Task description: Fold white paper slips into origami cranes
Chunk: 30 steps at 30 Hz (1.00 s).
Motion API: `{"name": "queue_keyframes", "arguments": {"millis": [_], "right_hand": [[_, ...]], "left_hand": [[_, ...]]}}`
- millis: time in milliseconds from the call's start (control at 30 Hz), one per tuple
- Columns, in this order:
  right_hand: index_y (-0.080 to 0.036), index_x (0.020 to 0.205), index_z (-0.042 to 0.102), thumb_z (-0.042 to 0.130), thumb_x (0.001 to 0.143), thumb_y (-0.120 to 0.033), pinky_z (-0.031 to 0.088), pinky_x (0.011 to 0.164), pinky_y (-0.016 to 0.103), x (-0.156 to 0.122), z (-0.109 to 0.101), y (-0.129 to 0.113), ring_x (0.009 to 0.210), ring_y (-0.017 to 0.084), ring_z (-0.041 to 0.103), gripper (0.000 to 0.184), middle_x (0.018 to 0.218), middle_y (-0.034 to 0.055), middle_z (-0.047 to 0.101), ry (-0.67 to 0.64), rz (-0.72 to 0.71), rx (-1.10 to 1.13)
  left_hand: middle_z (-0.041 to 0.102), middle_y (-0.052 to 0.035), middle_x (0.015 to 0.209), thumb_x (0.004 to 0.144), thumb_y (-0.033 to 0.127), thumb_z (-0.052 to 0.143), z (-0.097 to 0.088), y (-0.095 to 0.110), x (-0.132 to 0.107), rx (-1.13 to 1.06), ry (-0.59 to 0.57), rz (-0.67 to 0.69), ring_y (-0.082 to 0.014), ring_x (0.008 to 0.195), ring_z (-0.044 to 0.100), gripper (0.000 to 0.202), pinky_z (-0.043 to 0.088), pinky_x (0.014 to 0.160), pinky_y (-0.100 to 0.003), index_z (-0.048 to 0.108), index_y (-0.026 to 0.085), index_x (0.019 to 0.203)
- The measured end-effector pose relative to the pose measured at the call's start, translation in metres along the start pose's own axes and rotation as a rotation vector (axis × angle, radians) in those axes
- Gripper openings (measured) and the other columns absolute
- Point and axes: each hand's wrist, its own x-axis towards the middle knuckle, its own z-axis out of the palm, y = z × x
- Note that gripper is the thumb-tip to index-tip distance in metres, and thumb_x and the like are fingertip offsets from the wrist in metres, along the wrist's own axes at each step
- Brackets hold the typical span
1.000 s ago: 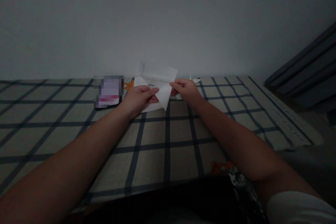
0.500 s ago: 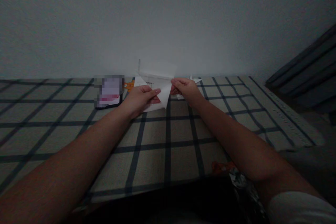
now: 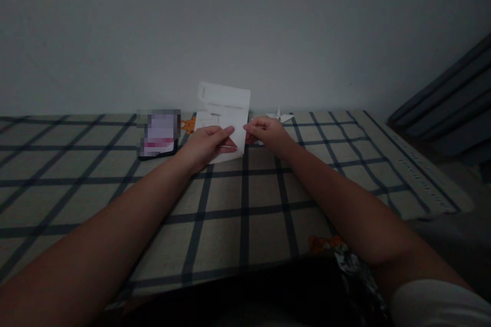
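Note:
A white sheet of paper (image 3: 224,110) with some print stands nearly upright above the checked cloth (image 3: 230,199), near the back wall. My left hand (image 3: 205,145) pinches its lower left part, thumb on top. My right hand (image 3: 268,134) pinches its lower right edge with fingers curled. A fold line runs across the upper part of the sheet. Both forearms reach forward from the bottom corners of the picture.
A phone (image 3: 158,135) with a blurred screen lies left of my left hand. A small folded white paper shape (image 3: 282,116) sits behind my right hand. An orange print (image 3: 187,124) shows on the cloth. A dark curtain (image 3: 448,102) hangs at right.
The sheet was folded over with a diagonal corner pointing down; now it is opened out and stands taller and flatter. Both hands stayed in nearly the same place.

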Motion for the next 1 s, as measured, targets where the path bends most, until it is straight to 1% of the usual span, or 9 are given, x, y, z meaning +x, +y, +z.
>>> {"name": "queue_keyframes", "arguments": {"millis": [133, 300, 400, 500, 600, 667, 733, 900, 1000], "right_hand": [[-0.015, 0.074, 0.066, 0.072, 0.083, -0.042, 0.056, 0.067, 0.026, -0.001, 0.002, -0.001, 0.064, 0.011, 0.065, 0.029, 0.069, 0.0021, 0.07, 0.003, -0.011, 0.013], [-0.017, 0.073, 0.063, 0.068, 0.084, -0.049, 0.055, 0.063, 0.025, 0.001, 0.004, 0.004, 0.062, 0.011, 0.066, 0.034, 0.067, 0.0008, 0.069, -0.037, 0.077, 0.131], [-0.017, 0.077, 0.064, 0.07, 0.082, -0.052, 0.054, 0.063, 0.025, 0.003, 0.002, 0.006, 0.062, 0.012, 0.065, 0.036, 0.069, 0.0006, 0.069, 0.013, 0.04, 0.078], [-0.016, 0.076, 0.066, 0.071, 0.081, -0.052, 0.052, 0.061, 0.024, 0.002, 0.0, 0.006, 0.062, 0.012, 0.064, 0.037, 0.068, 0.0011, 0.07, 0.058, -0.021, -0.024], [-0.016, 0.074, 0.066, 0.069, 0.083, -0.052, 0.05, 0.059, 0.024, 0.0, 0.0, 0.004, 0.06, 0.012, 0.063, 0.037, 0.066, 0.0004, 0.068, 0.106, -0.069, -0.076], [-0.017, 0.072, 0.064, 0.068, 0.084, -0.052, 0.049, 0.058, 0.024, 0.0, 0.001, 0.003, 0.06, 0.011, 0.062, 0.037, 0.064, -0.0003, 0.066, 0.152, -0.103, -0.098], [-0.018, 0.07, 0.063, 0.068, 0.084, -0.052, 0.048, 0.058, 0.024, 0.001, 0.001, 0.003, 0.06, 0.011, 0.062, 0.037, 0.063, -0.0006, 0.066, 0.186, -0.119, -0.109], [-0.019, 0.069, 0.061, 0.067, 0.085, -0.053, 0.049, 0.061, 0.024, 0.0, 0.004, 0.002, 0.061, 0.011, 0.062, 0.038, 0.063, -0.0006, 0.065, 0.217, -0.115, -0.112], [-0.019, 0.067, 0.06, 0.066, 0.086, -0.054, 0.049, 0.062, 0.025, -0.001, 0.005, 0.0, 0.062, 0.011, 0.061, 0.04, 0.063, 0.0002, 0.066, 0.234, -0.116, -0.136]], "left_hand": [[0.069, -0.0055, 0.059, 0.082, 0.032, 0.078, 0.002, 0.004, -0.004, 0.133, 0.009, 0.014, -0.0108, 0.053, 0.065, 0.032, 0.054, 0.061, -0.02, 0.063, 0.012, 0.063], [0.064, -0.0035, 0.05, 0.086, 0.029, 0.074, 0.003, 0.01, -0.011, 0.296, 0.04, 0.021, -0.009, 0.045, 0.057, 0.032, 0.049, 0.054, -0.02, 0.063, 0.014, 0.06], [0.066, -0.0047, 0.051, 0.085, 0.032, 0.074, 0.004, 0.012, -0.014, 0.367, 0.014, 0.008, -0.0094, 0.045, 0.056, 0.034, 0.048, 0.052, -0.02, 0.063, 0.015, 0.058], [0.069, -0.0065, 0.055, 0.085, 0.034, 0.074, 0.004, 0.01, -0.014, 0.356, -0.032, -0.035, -0.0105, 0.046, 0.059, 0.035, 0.05, 0.053, -0.021, 0.063, 0.015, 0.057], [0.073, -0.0082, 0.062, 0.084, 0.039, 0.074, 0.002, 0.007, -0.01, 0.283, -0.11, -0.07, -0.0127, 0.054, 0.065, 0.034, 0.053, 0.059, -0.023, 0.066, 0.015, 0.061], [0.075, -0.0082, 0.068, 0.081, 0.041, 0.076, 0.0, 0.005, -0.009, 0.254, -0.181, -0.06, -0.0137, 0.061, 0.069, 0.031, 0.055, 0.064, -0.023, 0.069, 0.015, 0.065], [0.075, -0.0068, 0.07, 0.078, 0.041, 0.079, 0.0, 0.004, -0.01, 0.259, -0.214, -0.031, -0.013, 0.063, 0.069, 0.029, 0.055, 0.066, -0.022, 0.069, 0.015, 0.068], [0.073, -0.0045, 0.066, 0.078, 0.04, 0.079, 0.003, 0.006, -0.013, 0.309, -0.126, 0.017, -0.0107, 0.057, 0.065, 0.031, 0.05, 0.057, -0.02, 0.063, 0.016, 0.065], [0.072, -0.0042, 0.065, 0.077, 0.038, 0.079, 0.004, 0.006, -0.013, 0.264, -0.105, -0.012, -0.011, 0.055, 0.064, 0.031, 0.052, 0.058, -0.021, 0.06, 0.017, 0.065]]}}
